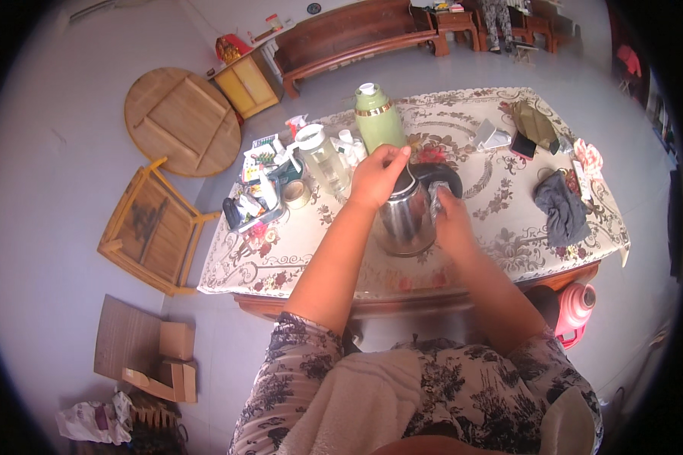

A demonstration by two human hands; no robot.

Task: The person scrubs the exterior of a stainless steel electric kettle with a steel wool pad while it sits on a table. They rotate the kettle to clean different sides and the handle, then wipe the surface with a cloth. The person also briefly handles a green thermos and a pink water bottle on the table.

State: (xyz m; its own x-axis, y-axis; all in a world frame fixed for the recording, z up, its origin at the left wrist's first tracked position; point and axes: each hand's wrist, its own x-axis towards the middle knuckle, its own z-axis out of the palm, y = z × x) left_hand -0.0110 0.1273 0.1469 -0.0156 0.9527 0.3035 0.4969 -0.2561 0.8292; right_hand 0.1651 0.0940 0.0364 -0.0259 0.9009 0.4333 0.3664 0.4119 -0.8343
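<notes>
A shiny steel electric kettle (404,220) with a black handle (449,176) stands near the front middle of the table. My left hand (379,176) is closed at its top rim, on the left side; the fingertips are partly hidden. In my right hand (454,220) is a crumpled whitish-grey cloth (435,199), pressed to the kettle's right side below the handle. Just behind the kettle is a light green thermos flask (378,125) with a white top. A clear water jug (325,163) with a white lid stands left of my left hand.
A patterned tablecloth (493,193) covers the table. At the left are a tray of small items (254,212) and a tape roll (296,194). On the right lie a dark grey cloth (563,211), a phone (523,145) and an olive bag (535,123). A pink flask (575,307) is by the table's front right.
</notes>
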